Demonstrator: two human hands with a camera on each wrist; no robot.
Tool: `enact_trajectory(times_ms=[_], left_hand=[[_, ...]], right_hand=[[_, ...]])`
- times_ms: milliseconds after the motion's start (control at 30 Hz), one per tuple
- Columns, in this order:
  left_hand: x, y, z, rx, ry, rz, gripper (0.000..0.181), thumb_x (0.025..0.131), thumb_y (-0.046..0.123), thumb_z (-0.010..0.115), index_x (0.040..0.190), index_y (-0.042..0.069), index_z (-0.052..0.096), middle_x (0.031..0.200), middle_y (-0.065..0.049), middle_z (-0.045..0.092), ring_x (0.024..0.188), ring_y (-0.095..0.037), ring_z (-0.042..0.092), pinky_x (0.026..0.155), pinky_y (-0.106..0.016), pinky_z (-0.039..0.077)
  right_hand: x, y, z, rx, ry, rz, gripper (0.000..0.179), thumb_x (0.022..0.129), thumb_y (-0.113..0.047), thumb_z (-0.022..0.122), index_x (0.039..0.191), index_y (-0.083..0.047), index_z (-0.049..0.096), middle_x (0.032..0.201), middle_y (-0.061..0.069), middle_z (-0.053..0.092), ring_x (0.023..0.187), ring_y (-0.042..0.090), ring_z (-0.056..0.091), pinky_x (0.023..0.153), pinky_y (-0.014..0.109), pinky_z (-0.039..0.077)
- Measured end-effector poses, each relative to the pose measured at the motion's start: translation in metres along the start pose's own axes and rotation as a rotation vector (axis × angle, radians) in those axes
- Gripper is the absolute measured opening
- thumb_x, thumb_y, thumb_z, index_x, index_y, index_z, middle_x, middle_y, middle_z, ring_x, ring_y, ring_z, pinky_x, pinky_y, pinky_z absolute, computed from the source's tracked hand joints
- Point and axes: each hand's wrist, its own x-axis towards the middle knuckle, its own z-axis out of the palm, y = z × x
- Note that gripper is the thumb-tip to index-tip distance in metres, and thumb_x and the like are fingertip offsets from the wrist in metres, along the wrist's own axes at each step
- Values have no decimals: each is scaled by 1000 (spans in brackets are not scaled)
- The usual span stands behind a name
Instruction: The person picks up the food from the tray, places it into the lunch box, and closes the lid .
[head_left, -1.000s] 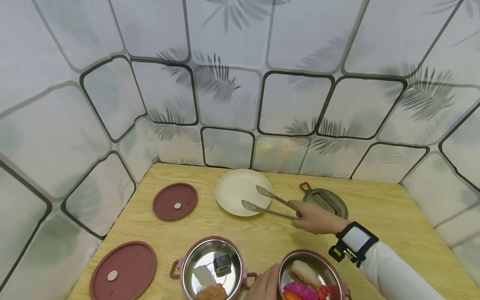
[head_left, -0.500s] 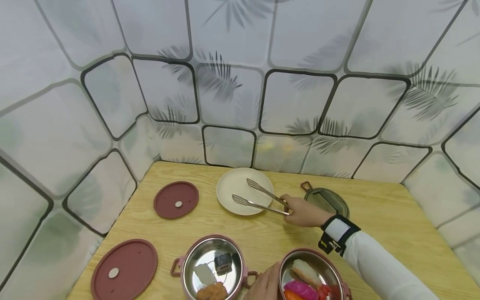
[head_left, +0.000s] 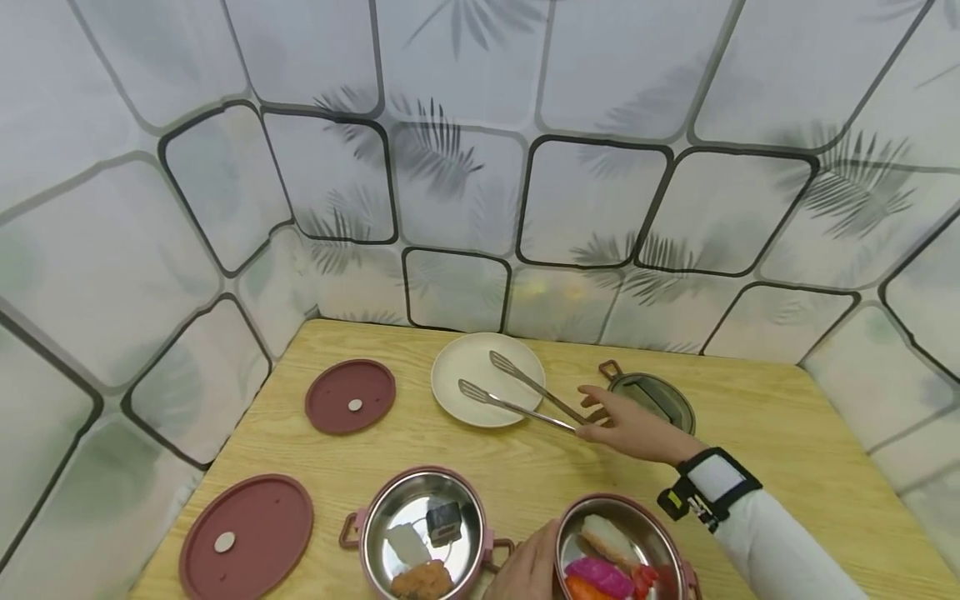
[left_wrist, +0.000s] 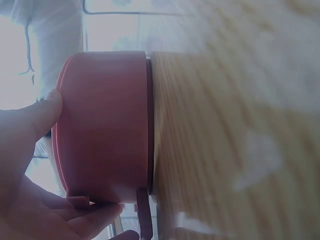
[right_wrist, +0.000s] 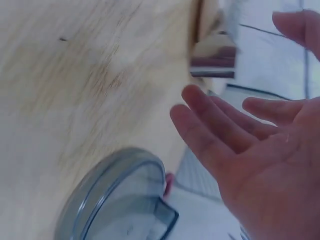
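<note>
A pair of metal tongs (head_left: 528, 412) lies with its slotted ends on the cream plate (head_left: 448, 402) and its handle end towards my right hand (head_left: 637, 429). That hand has its fingers spread; in the right wrist view the palm (right_wrist: 265, 160) holds nothing. My left hand (head_left: 528, 567) holds the side of the right-hand pink pot (head_left: 611, 498); the left wrist view has its thumb (left_wrist: 47, 107) at the rim of the pot (left_wrist: 107, 125) and fingers near its handle. Inside lie a white-topped piece (head_left: 607, 537), a magenta piece (head_left: 597, 575), and orange and red pieces.
Left of it stands another pink pot (head_left: 427, 469) with a black-wrapped roll (head_left: 444, 522), a white piece and a brown piece. Two dark red round lids (head_left: 350, 379) lie at the left. A grey-green oval dish-like piece (head_left: 678, 408) sits behind my right hand. Patterned curtains surround the table.
The tongs moved left over the plate and came to rest there. My right hand let go of them and drew slightly right, fingers spreading. My left hand stayed on the pot.
</note>
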Motion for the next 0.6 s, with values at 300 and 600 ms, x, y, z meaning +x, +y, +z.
enact_trajectory(times_ms=[300,600], left_hand=[[0,-5,2,44,35,86,79,82,63,52,135,6,37,123,-9,54,106,-17,52,82,-32,49],[7,6,-20,-260,-265,-179,78,85,65,43,141,12,31,136,-11,44,118,-27,44,94,-45,41]], right_hand=[[-70,-20,6,78,217,-61,45,92,-33,55,132,-19,40,125,7,49,109,22,49,88,44,46],[-126,-64,31,60,383,-213,47,90,-12,58,133,-22,40,124,-2,51,110,16,50,85,34,48]])
